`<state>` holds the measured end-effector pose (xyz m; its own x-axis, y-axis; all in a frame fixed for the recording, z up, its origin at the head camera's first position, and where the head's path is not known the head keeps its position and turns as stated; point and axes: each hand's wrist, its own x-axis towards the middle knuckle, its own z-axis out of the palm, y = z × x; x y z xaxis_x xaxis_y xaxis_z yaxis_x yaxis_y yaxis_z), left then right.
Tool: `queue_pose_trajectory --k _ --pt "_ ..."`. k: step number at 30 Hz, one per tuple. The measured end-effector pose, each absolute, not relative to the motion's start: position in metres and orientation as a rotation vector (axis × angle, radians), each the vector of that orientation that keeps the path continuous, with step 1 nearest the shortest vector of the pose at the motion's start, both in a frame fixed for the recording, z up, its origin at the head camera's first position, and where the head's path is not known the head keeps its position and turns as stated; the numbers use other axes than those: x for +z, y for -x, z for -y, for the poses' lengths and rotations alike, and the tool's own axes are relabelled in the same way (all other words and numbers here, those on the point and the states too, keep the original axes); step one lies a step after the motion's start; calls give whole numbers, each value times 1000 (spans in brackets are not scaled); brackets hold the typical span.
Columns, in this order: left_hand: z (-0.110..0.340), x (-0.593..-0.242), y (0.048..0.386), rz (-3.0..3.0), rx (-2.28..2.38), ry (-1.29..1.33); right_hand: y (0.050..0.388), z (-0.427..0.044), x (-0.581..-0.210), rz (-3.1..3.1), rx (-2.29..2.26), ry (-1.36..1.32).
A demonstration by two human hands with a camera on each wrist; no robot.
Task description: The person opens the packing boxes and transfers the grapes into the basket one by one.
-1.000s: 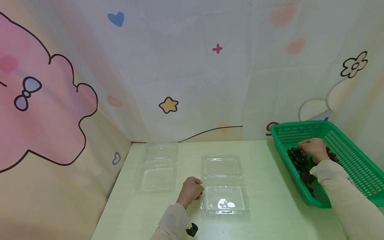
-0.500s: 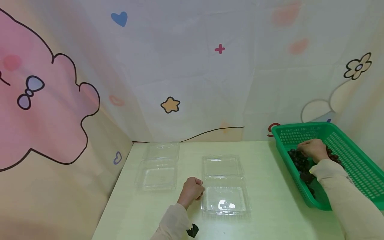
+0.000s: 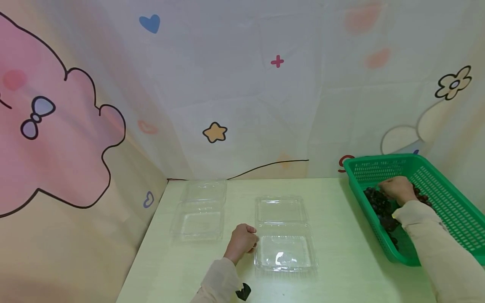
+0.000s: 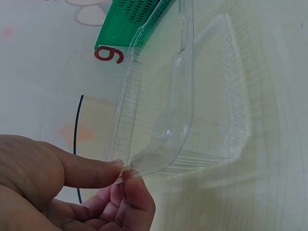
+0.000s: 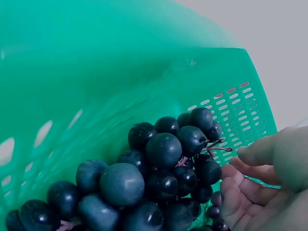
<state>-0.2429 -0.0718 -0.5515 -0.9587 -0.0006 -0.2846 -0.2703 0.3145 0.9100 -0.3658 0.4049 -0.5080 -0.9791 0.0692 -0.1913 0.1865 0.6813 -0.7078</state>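
Note:
In the head view, my left hand (image 3: 242, 242) is at the left edge of the nearer clear plastic clamshell box (image 3: 285, 248), whose lid lies folded back. The left wrist view shows thumb and forefinger pinching the rim of this box (image 4: 180, 125). My right hand (image 3: 398, 189) reaches into the green basket (image 3: 451, 202), over dark grapes (image 3: 375, 204). In the right wrist view, its fingers curl beside a bunch of grapes (image 5: 163, 151), the thumb tip close to the stem (image 5: 216, 148). Whether they pinch the stem is unclear.
A second open clear clamshell box (image 3: 201, 221) stands to the left on the pale table (image 3: 341, 273). Redder grapes (image 3: 422, 198) lie in the basket right of the hand. A small black object (image 3: 243, 291) shows by the left sleeve. A printed curtain (image 3: 242, 84) hangs behind.
My right hand has shifted slightly to the right within the basket, and the dark grapes beside it look a little rearranged. My left hand keeps its place at the box rim.

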Motion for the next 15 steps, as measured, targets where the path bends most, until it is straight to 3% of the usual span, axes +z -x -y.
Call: queue_pose_trajectory --k 15 --pt "76 -552 247 -2387 1670 256 368 -403 -503 -2696 -1137 -140"
